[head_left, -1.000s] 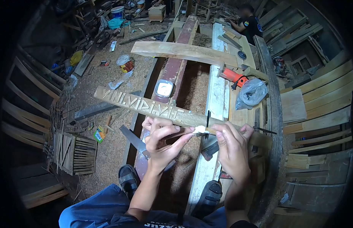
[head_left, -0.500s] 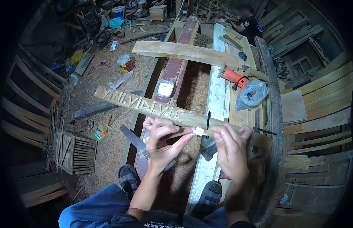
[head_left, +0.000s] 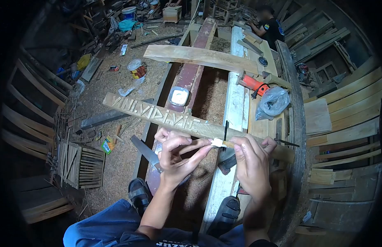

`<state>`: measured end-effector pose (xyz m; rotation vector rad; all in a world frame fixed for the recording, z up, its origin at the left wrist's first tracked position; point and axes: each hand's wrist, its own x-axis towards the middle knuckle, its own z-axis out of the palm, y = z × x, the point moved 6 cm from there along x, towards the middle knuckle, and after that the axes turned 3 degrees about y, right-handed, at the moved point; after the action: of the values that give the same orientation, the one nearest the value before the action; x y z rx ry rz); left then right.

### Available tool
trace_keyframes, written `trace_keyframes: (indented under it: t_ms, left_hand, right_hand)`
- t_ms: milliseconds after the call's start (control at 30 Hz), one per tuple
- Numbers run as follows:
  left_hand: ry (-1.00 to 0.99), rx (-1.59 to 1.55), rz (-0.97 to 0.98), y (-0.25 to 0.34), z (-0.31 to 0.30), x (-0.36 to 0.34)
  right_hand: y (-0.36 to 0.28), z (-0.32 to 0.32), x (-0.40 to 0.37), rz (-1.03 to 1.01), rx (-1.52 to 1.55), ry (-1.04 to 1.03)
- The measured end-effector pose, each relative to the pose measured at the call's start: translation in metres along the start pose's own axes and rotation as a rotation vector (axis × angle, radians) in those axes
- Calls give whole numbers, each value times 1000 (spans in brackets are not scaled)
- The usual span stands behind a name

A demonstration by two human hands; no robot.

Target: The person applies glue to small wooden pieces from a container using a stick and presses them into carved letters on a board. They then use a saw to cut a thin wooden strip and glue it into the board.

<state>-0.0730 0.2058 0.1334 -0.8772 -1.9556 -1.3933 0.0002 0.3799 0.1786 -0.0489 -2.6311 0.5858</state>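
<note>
- Two dark sandals are resting on the sawdust floor just below the hands, nearest the wearer
- The left hand is gripping a thin stick, with thumb and fingertips pinching it narrowly and the other fingers curling in
- The right hand is pinching the same stick's other end between thumb and forefinger, so the stick is lying roughly level between the two hands
- A white lump is sitting on the stick between the hands, just beside the right fingertips
- A grey metal blade is lying just left of and below the left hand
- A carved plank, lettered VINI.VIDI.VICI, is running aslant right behind the hands, with a thin black tool standing on it just above the lump
- Beyond the left hand, a tub of white paste is sitting on a reddish beam
- Beyond the right hand, a plastic bag and an orange power tool are lying on the tabletop
- Farther off, a curved board is crossing the beams, and a tin can is standing on the floor well to the left
- Farthest beyond the right hand, a person in a dark shirt is bending over timber
</note>
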Motion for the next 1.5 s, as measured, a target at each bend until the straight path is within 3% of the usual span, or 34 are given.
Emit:
trace_keyframes:
  t_ms: [433, 667, 1200, 1333, 1500]
  left_hand:
    - [54, -118, -15, -3, 1, 2]
    - [82, -220, -123, -14, -1, 0]
    - [62, -203, -199, -26, 2, -7]
    - [129, -354, -412, -51, 5, -15]
    - [-23, -92, -458, -103, 5, -42]
  right_hand:
    - [1, 0, -2, 21, 58, -47]
    - [5, 1, -2, 32, 8, -58]
    - [6, 12, -2, 24, 46, 81]
    - [16, 27, 2, 35, -64, 71]
    - [61, 66, -2, 151, -26, 73]
